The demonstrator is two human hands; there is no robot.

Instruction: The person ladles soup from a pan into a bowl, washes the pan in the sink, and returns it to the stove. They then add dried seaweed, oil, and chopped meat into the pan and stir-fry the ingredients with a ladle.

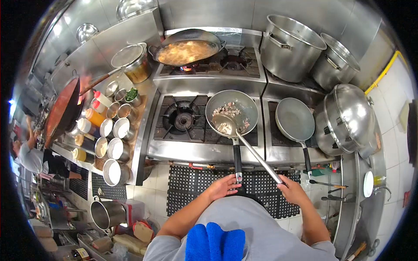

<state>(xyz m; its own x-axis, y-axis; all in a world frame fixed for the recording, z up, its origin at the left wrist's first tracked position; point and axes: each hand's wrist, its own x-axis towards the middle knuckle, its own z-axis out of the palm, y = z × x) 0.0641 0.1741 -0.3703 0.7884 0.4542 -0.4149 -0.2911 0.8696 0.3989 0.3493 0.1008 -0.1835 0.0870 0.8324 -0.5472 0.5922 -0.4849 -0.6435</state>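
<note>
A grey frying pan [250,106] sits on the right part of the middle stove, with small chopped pieces of food [228,108] in it. My right hand [291,189] is closed around the end of a long-handled steel ladle [257,154]. The ladle's bowl rests inside the pan among the pieces. My left hand [223,187] is beside the end of the pan's black handle [237,158], fingers stretched out and not wrapped round it. Whether a fingertip touches the handle I cannot tell.
A second frying pan [295,119] sits to the right, near a domed lidded pot [348,119]. At the back, a wok of bubbling oil [187,51] stands over a flame beside large stockpots [291,48]. Left are squeeze bottles [93,116] and steel containers [116,172]; another person [32,158] stands beyond.
</note>
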